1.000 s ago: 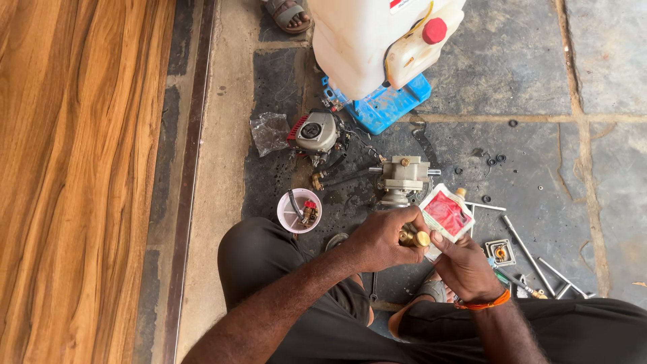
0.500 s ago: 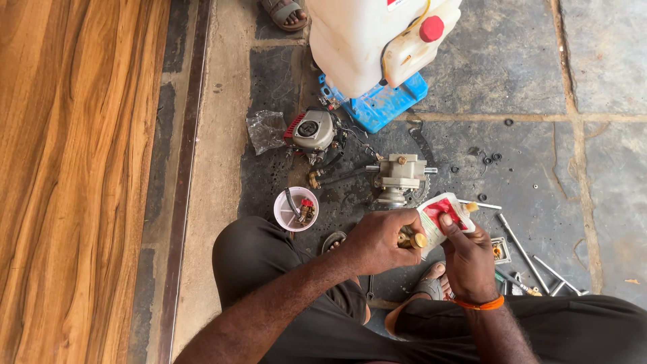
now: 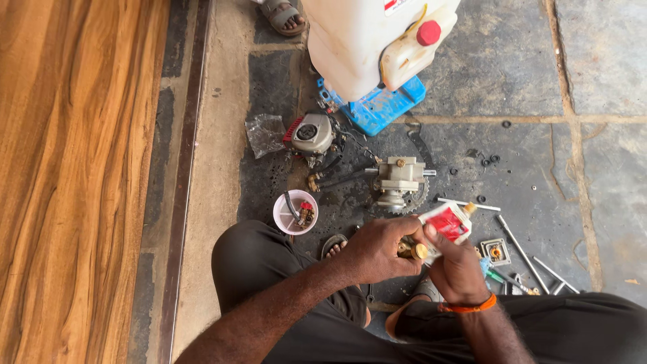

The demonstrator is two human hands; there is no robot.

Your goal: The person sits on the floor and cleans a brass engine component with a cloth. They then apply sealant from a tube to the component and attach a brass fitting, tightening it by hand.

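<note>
Seen from the head camera, the person sits on the stone floor (image 3: 526, 87) with both hands meeting low in the view, at about five o'clock from the picture's centre. The left hand (image 3: 377, 251) has its grip closed around a small brass fitting (image 3: 412, 251), whose round end peeks out between thumb and fingers. The right hand (image 3: 457, 269), with an orange band at the wrist, pinches a white tube with a red label (image 3: 450, 224) shut between thumb and fingers; the tube tilts toward one o'clock, its tan cap pointing away from the body, and its lower end lies just beside the brass fitting, though whether they touch cannot be told. At twelve o'clock from the hands, close by on the floor, rests a grey metal gearbox (image 3: 399, 179) with a toothed sprocket under it. At ten o'clock from the hands stands a small white cup (image 3: 294, 213) holding little parts. Farther off at eleven o'clock lies a small engine piece with a round silver cover (image 3: 310, 133), with a crumpled clear plastic bag (image 3: 264, 133) just to its nine o'clock side. At twelve o'clock, at the top edge, stands a white plastic tank with a red cap (image 3: 367, 40) on a blue base (image 3: 377, 108). Metal rods (image 3: 520, 244) and a small square plate (image 3: 495, 252) lie at three o'clock from the hands.
</note>
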